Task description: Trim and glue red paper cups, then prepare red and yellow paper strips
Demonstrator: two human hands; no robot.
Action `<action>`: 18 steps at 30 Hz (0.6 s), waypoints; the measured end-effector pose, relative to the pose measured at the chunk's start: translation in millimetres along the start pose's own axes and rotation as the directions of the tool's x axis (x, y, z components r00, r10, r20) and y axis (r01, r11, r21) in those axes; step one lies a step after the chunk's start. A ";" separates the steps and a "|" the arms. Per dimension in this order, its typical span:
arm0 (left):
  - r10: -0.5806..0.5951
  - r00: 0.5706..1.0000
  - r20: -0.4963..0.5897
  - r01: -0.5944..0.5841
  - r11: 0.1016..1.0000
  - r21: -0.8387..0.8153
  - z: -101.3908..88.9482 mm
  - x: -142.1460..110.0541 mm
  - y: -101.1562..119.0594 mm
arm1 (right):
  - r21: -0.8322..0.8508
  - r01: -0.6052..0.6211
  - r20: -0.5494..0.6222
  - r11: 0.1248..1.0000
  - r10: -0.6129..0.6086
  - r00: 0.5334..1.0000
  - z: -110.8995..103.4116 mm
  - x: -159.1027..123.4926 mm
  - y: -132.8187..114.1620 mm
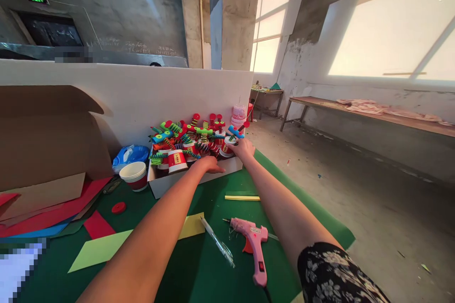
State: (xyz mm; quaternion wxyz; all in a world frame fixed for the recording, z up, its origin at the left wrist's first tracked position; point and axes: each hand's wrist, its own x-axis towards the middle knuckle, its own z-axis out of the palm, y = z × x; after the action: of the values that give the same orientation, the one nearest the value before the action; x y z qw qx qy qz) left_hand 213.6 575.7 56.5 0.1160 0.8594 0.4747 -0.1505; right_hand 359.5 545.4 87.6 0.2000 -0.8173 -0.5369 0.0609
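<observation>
Reaching forward, you have your left hand [209,164] at the near wall of the white box [170,183], fingers partly curled, and your right hand [244,149] at its three-o'clock end, beside a paper cup [226,147]; I cannot tell whether either grips anything. The box, full of paper-cup figures [177,161], sits at twelve o'clock on your green worktop [199,277].

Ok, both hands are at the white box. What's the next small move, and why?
Probably settle the paper cup upright with the right hand, the left hand steadying the box: the cup seems to lean, the right hand is at it, the left hand is by the box's front, and other cup figures crowd close.
</observation>
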 end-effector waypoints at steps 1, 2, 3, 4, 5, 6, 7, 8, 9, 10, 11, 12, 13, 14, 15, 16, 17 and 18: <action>-0.003 1.000 -0.011 0.003 1.000 0.001 0.2 -1.2 -0.4 | -0.001 -0.002 0.001 1.000 0.002 1.000 -0.7 -0.9 0.8; -0.007 1.000 -0.023 0.007 1.000 0.002 0.4 -2.7 -0.7 | -0.002 -0.004 0.002 1.000 0.004 1.000 -1.5 -1.9 1.7; -0.010 0.999 -0.035 0.011 1.000 0.004 0.5 -4.3 -0.8 | -0.003 -0.007 0.004 1.000 0.007 1.000 -2.3 -3.0 2.8; -0.013 0.999 -0.047 0.014 1.000 0.005 0.4 -6.1 -0.7 | -0.005 -0.012 0.006 1.000 0.012 1.000 -3.1 -4.2 4.1; -0.015 0.998 -0.060 0.015 1.000 0.006 0.2 -8.2 -0.4 | -0.006 -0.018 0.009 1.000 0.018 1.000 -3.9 -5.5 5.5; -0.015 0.997 -0.074 0.016 1.000 0.008 -0.3 -10.4 0.3 | -0.007 -0.023 0.011 1.000 0.023 1.000 -4.6 -6.8 7.1; -0.013 0.996 -0.090 0.014 1.000 0.010 -1.0 -12.7 1.2 | -0.008 -0.028 0.014 1.000 0.028 0.999 -5.3 -8.1 8.8; -0.011 0.994 -0.107 0.012 1.000 0.012 -2.0 -15.3 2.5 | -0.009 -0.033 0.016 0.999 0.033 0.999 -5.9 -9.5 10.8; -0.008 0.992 -0.126 0.010 1.000 0.013 -3.4 -18.2 4.1 | -0.009 -0.036 0.017 0.999 0.036 0.999 -6.7 -10.9 13.1; -0.006 0.989 -0.146 0.008 1.000 0.013 -5.1 -21.5 6.0 | -0.008 -0.038 0.018 0.999 0.038 0.999 -7.6 -12.6 15.6; -0.003 0.986 -0.167 0.006 1.000 0.013 -7.0 -25.4 8.2 | -0.006 -0.038 0.019 0.999 0.038 0.999 -8.9 -14.4 18.3; -0.002 0.982 -0.189 0.004 1.000 0.012 -9.1 -30.3 10.7 | -0.003 -0.037 0.018 0.999 0.037 0.999 -10.6 -16.7 21.3; 0.000 0.977 -0.212 0.002 1.000 0.011 -11.3 -36.4 13.5 | 0.002 -0.036 0.016 0.999 0.036 0.999 -12.9 -19.3 24.6; 0.004 0.971 -0.238 -0.001 1.000 0.012 -13.2 -44.1 16.6 | 0.008 -0.032 0.013 0.999 0.032 0.999 -15.6 -22.5 28.1; 0.010 0.964 -0.267 -0.007 1.000 0.013 -14.5 -53.6 19.9 | 0.015 -0.028 0.008 0.999 0.028 1.000 -18.9 -26.4 31.8; 0.019 0.954 -0.299 -0.015 1.000 0.016 -14.9 -65.0 23.3 | 0.023 -0.024 0.002 0.999 0.024 1.000 -22.5 -31.1 35.6; 0.031 0.943 -0.331 -0.026 0.999 0.021 -14.1 -78.2 26.7 | 0.031 -0.018 -0.004 0.999 0.018 1.000 -26.4 -36.6 39.5; 0.047 0.931 -0.363 -0.040 0.999 0.027 -11.9 -93.1 30.0 | 0.040 -0.010 -0.009 0.999 0.011 1.000 -30.5 -42.9 43.4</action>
State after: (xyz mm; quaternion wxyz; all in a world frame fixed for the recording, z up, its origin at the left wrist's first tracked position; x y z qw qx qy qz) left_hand 193.9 491.4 103.5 0.0215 0.8838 0.4672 0.0091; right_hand 388.3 483.8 93.4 0.2184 -0.8162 -0.5304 0.0687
